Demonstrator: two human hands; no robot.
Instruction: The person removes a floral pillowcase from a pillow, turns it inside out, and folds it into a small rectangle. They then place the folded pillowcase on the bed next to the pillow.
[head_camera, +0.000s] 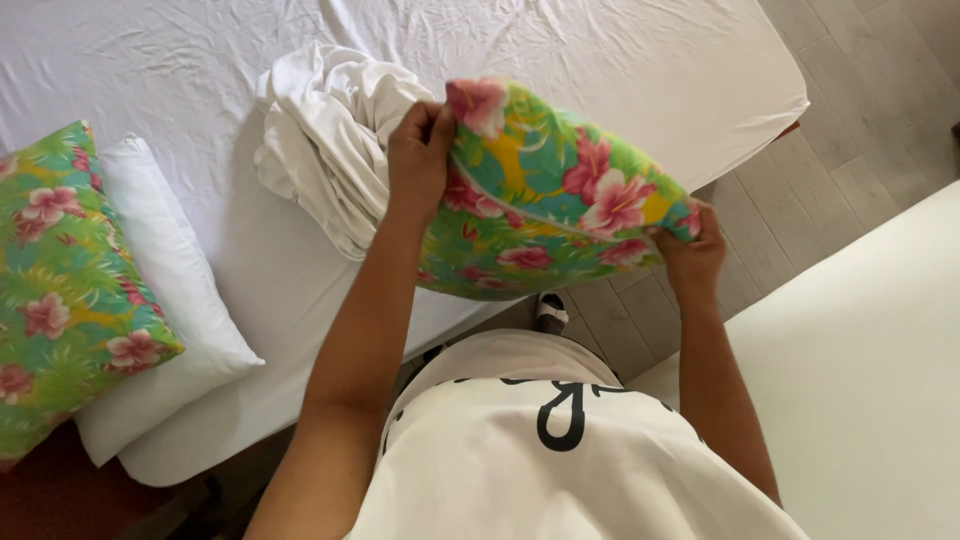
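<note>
My left hand (418, 160) is clamped on one top corner of the floral pillow (545, 195), fingers curled over the edge, and my right hand (690, 255) pinches the opposite corner, so the pillow hangs between them in the air above the near edge of the bed (620, 60). To do this well, I judge I should keep both grips right at the corners and level with each other, so the filling settles evenly into the cover and does not bunch to one side; a loose pinch on the right could let that corner slip. The pillow is plump and soft, its cover bright green with turquoise and yellow patches and large pink flowers, the fabric pulled fairly taut between my hands. Just behind my left hand lies a crumpled white sheet (325, 140) on the bed. Further left, a second floral pillow (60, 290) rests on a plain white pillow (170, 290), well apart from the one I hold.
</note>
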